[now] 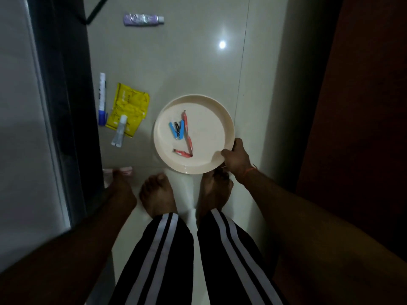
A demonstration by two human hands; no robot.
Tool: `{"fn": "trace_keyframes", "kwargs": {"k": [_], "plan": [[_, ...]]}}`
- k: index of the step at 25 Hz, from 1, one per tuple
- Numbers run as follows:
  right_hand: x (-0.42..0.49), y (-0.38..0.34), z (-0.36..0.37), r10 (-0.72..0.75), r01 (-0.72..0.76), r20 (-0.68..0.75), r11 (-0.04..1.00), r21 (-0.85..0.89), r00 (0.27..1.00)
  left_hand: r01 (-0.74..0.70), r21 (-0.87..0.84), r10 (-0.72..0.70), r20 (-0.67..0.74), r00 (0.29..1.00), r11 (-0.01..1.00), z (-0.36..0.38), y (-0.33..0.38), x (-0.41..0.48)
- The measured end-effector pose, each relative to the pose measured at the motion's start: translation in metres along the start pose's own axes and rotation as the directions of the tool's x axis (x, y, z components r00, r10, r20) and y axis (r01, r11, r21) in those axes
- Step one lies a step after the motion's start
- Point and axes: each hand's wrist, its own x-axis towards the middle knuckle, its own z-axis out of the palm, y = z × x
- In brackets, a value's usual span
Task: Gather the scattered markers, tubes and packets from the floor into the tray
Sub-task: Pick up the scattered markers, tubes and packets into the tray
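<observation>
My right hand [235,158] grips the near right rim of a round cream tray [211,106], held above the floor. In the tray lie two thin red packets [187,130] and a blue clipper-like item [177,129]. My left hand [120,183] reaches down to a pink-and-white packet [112,171] by the dark frame; whether its fingers have closed on the packet I cannot tell. On the floor to the tray's left lie a yellow packet [127,104], a small grey tube [119,130] across it, and a white-and-blue marker [102,97]. A purple tube [143,19] lies far ahead.
A dark door frame [66,95] runs along the left beside a pale panel. A brown wooden surface [363,106] stands on the right. My bare feet [158,197] are just below the tray. A black cable [97,9] crosses the floor near the purple tube.
</observation>
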Motion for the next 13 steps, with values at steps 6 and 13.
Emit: {"fn": "trace_keyframes", "kwargs": {"k": [6,13], "plan": [[-0.001,0.000,0.002,-0.013,0.013,-0.002,1.000,-0.017,1.000,-0.067,0.218,0.060,0.038,0.997,0.974,0.002,-0.016,-0.008],[-0.012,-0.011,-0.004,0.032,-0.029,0.024,0.993,-0.111,0.999,-0.380,-0.201,0.396,0.046,0.917,0.903,-0.071,0.136,0.040]]}}
